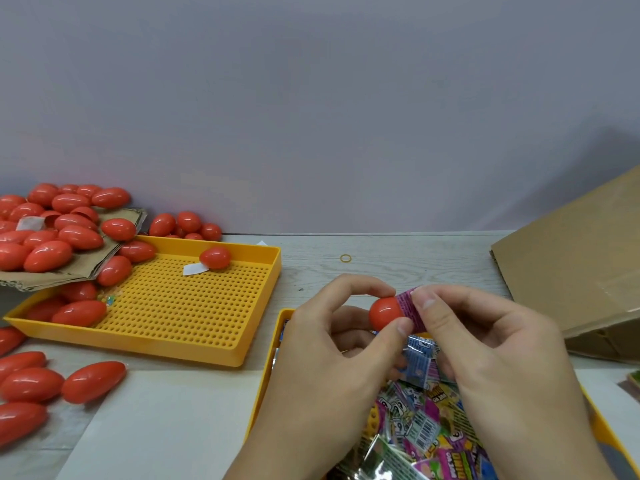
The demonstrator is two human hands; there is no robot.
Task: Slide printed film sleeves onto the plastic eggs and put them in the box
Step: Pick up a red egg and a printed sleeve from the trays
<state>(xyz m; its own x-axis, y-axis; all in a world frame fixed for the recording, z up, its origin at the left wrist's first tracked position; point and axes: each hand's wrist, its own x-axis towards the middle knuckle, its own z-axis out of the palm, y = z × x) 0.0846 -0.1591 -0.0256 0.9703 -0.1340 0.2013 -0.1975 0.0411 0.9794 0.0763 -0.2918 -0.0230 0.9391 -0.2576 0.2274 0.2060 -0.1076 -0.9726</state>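
The plastic egg [385, 312] is held in the air above the near yellow tray [266, 372], which is the reference for all places here. In the head view, the left hand [332, 344] pinches the bare red end of the egg between thumb and forefinger. The right hand [485, 341] pinches the printed film sleeve [408, 306], which already covers the right part of the egg. How far the sleeve reaches under the right fingers cannot be seen.

Inside the near yellow tray lies a heap of loose sleeves [426, 427], just below the hands. To the left of this tray, and farther away, stands a second yellow tray [256, 306] with holes in its floor and some red eggs [79, 311] in it. More red eggs are piled on a cardboard piece [86, 265] over its left corner. To the right of the near tray stands the cardboard box [571, 271].

The step seems to be pulling the sleeve on. To do it well, the left hand should probably hold the egg firm, while the right one draws the film straight along the egg, so it does not wrinkle or tear.
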